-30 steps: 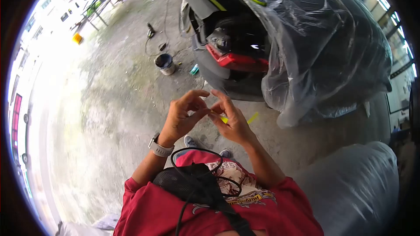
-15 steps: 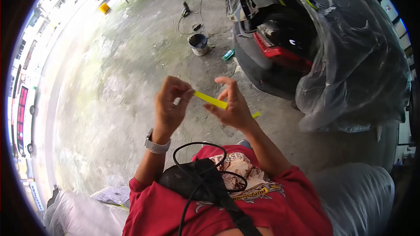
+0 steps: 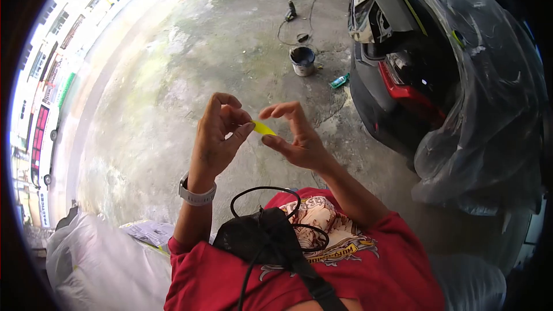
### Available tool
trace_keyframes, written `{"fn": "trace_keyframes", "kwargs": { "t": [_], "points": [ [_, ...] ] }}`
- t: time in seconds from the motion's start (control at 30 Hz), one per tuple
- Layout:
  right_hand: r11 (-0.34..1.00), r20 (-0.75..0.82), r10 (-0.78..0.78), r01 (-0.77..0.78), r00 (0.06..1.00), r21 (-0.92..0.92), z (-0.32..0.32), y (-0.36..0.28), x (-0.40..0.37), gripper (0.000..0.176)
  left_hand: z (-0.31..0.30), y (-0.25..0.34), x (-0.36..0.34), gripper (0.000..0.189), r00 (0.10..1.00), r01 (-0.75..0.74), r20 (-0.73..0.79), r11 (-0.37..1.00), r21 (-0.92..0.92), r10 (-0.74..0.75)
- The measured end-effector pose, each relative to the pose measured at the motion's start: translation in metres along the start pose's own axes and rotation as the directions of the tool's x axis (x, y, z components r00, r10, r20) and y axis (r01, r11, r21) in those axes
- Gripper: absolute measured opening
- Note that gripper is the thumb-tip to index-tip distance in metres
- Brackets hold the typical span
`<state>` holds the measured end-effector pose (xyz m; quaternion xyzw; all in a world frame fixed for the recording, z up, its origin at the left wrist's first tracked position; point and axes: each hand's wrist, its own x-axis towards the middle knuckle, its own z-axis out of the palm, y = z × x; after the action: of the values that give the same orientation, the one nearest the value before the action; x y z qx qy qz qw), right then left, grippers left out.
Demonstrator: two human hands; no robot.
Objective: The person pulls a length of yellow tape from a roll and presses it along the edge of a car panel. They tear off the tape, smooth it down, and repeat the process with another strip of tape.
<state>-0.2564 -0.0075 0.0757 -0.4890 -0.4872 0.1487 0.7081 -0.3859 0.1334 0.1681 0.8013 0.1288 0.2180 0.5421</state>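
Yellow tape strip (image 3: 264, 128) sat mid-air between hands, above concrete floor (image 3: 167, 75). Left hand (image 3: 214, 141) fingers pinched its left end. Right hand (image 3: 295, 141) fingers arched apart, thumb touching right end. Best kept taut, without fold-over.

Two hands (left (image 3: 214, 141), right (image 3: 296, 138)), one yellow strip (image 3: 264, 128), one bucket (image 3: 302, 60), one car (image 3: 368, 98).

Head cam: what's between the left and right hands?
A short yellow strip spans the gap in the head view. The left hand pinches one end; the other end reaches the thumb of the right hand.
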Motion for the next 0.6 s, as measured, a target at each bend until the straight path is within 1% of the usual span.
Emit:
{"fn": "trace_keyframes", "kwargs": {
  "t": [0.03,0.07,0.13,0.17,0.23,0.27,0.33,0.37,0.4,0.43,0.5,0.57,0.6],
  "points": [
    [0.988,0.015,0.021,-0.023,1.0,0.151,0.007,0.006,0.004,0.04,0.0,0.004,0.001,0.032,1.0,0.0,-0.008,1.0,0.013,0.0],
    [0.986,0.021,0.016,-0.019,1.0,0.165,0.007,0.011,0.005,0.04,0.001,0.007,0.001,0.032,1.0,0.011,-0.012,1.0,0.004,-0.011],
    [0.907,0.078,0.15,-0.169,0.986,0.387,0.006,0.016,0.007,0.033,0.002,0.013,0.0,0.033,0.999,0.03,-0.03,1.0,0.002,-0.03],
    [0.901,0.092,0.151,-0.175,0.984,0.397,0.005,0.017,0.007,0.033,0.002,0.015,0.0,0.034,0.997,0.06,-0.04,0.998,-0.018,-0.061],
    [0.918,0.104,0.132,-0.161,0.986,0.362,0.001,0.016,0.009,0.026,0.004,0.018,-0.002,0.035,0.993,0.098,-0.063,0.995,-0.037,-0.1],
    [0.913,0.116,0.135,-0.169,0.984,0.371,0.0,0.015,0.009,0.026,0.006,0.019,-0.003,0.035,0.988,0.119,-0.091,0.992,-0.044,-0.123],
    [0.977,0.082,0.149,-0.159,0.985,0.139,-0.002,0.009,0.011,0.02,0.009,0.017,-0.005,0.036,0.98,0.148,-0.129,0.988,-0.05,-0.153],
    [0.976,0.092,0.152,-0.164,0.984,0.146,-0.003,0.007,0.013,0.02,0.01,0.014,-0.006,0.037,0.972,0.137,-0.187,0.99,-0.045,-0.143],
    [0.994,0.038,0.092,-0.094,0.995,0.054,-0.003,0.006,0.014,0.018,0.01,0.012,-0.007,0.038,0.961,0.127,-0.242,0.991,-0.04,-0.133],
    [0.999,-0.011,0.025,-0.026,1.0,-0.044,-0.004,0.005,0.015,0.017,0.01,0.012,-0.008,0.038,0.958,0.134,-0.249,0.99,-0.039,-0.14],
    [0.999,0.002,0.028,-0.028,1.0,-0.034,-0.006,0.006,0.015,0.016,0.009,0.013,-0.01,0.04,0.942,0.137,-0.297,0.986,-0.093,-0.158],
    [0.999,0.016,0.029,-0.028,0.999,-0.026,-0.007,0.005,0.016,0.016,0.009,0.014,-0.01,0.04,0.934,0.142,-0.316,0.985,-0.097,-0.166],
    [0.997,0.015,-0.011,0.012,1.0,-0.07,-0.007,0.004,0.017,0.016,0.009,0.014,-0.01,0.04,0.93,0.141,-0.327,0.985,-0.101,-0.167]
  ]
}}
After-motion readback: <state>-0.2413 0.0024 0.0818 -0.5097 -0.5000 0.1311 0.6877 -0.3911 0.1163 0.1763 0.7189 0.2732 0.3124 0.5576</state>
